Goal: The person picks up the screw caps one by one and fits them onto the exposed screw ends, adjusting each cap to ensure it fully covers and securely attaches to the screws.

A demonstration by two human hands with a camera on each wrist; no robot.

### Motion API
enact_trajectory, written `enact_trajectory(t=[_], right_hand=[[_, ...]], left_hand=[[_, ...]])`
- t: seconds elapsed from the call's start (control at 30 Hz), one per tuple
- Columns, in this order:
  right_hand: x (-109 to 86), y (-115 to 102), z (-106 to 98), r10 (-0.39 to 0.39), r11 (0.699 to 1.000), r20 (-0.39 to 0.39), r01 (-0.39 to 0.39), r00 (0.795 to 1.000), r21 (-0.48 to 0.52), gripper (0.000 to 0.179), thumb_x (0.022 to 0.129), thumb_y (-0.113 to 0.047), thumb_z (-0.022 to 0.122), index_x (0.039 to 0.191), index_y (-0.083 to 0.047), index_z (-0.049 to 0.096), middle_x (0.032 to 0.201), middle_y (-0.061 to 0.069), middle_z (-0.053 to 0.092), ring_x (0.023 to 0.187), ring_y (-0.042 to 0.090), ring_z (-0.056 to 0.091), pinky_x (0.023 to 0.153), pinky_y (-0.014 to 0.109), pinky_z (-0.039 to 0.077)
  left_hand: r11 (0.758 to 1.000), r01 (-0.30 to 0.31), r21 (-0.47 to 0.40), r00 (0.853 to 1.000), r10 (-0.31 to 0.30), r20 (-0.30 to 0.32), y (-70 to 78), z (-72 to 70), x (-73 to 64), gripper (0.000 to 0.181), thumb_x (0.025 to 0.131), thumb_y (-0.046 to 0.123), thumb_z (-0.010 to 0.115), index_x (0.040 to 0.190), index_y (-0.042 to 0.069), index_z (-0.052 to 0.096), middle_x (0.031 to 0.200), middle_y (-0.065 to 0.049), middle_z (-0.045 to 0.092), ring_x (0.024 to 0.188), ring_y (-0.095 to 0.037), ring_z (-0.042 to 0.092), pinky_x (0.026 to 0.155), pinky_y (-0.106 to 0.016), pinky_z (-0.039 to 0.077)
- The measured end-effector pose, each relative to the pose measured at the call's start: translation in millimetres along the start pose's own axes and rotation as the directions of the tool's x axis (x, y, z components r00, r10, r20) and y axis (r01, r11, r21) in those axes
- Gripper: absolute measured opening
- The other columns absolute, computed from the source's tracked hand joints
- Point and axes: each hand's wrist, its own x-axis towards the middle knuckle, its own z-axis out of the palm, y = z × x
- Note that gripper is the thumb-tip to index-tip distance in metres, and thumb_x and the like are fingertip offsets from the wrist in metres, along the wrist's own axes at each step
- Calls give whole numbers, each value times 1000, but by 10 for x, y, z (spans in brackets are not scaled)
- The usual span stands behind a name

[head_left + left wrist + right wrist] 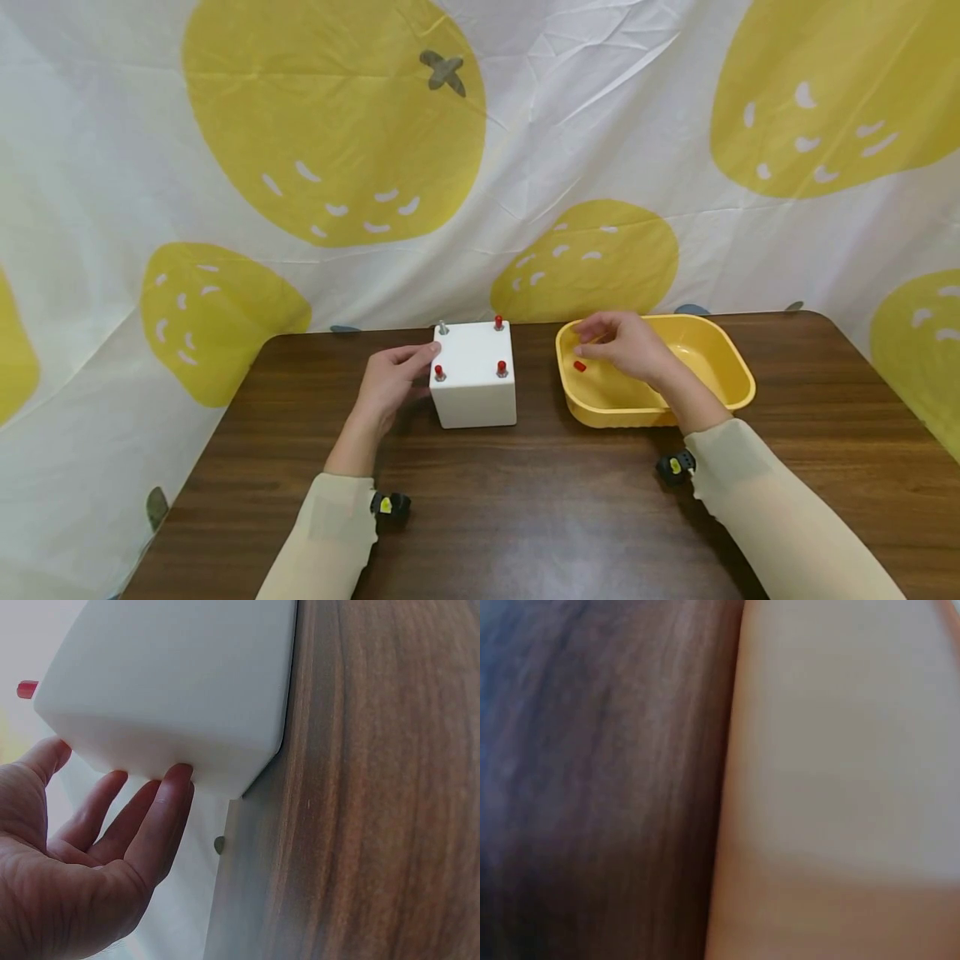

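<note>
A white box (472, 354) stands on the table with small metal posts at its top corners. Red caps cover three of them, one being the cap (502, 367) at the near right; the back-left metal post (443, 328) is bare. My left hand (390, 379) rests on the box's left side, thumb at the top edge and fingertips touching the side face (150, 742). Over the yellow bin (622, 419) hovers my right hand (626, 346), thumb and fingers apart. Just below its fingertips is a small red cap (580, 366); whether it lies on the bin floor or is in the air I cannot tell.
The dark wooden table (525, 517) carries both box and bin, with a gap between them. A white curtain with yellow fruit prints (337, 125) hangs right behind the table's back edge. In the right wrist view the bin's outer wall (840, 750) is blurred.
</note>
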Motion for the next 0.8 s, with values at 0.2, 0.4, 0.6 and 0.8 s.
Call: enact_trajectory(t=[0.2,0.4,0.6,0.8], right_hand=[[-6,40,38,28,1000,36,-27,999,-15,33,95,-11,82,124,2,74,110,16,74,98,31,69,76,24,53],[1,51,60,20,999,56,-18,998,-42,32,93,-8,82,122,5,73,107,16,74,96,29,69,75,23,52],[27,65,85,12,997,78,-6,997,-79,34,92,-7,84,121,8,72,105,17,74,97,29,68,78,25,52],[45,82,97,3,990,106,12,994,-139,35,91,-7,84,121,8,72,104,16,74,98,28,66,84,32,51]], left_hand=[[1000,-1,-9,1000,1,-1,-3,6,-4,51,98,45,78,131,7,75,134,-12,70,119,-30,69,95,-47,61],[1000,5,-15,1000,-5,-5,-11,4,5,52,98,46,78,132,6,74,135,-13,70,119,-30,68,95,-48,61],[1000,7,-19,1000,-7,-3,-14,-2,9,52,97,45,78,132,6,74,136,-12,69,121,-31,68,95,-47,61],[1000,2,-15,1000,-2,7,-10,0,11,53,97,46,78,132,7,74,137,-11,69,122,-30,67,95,-47,61]])
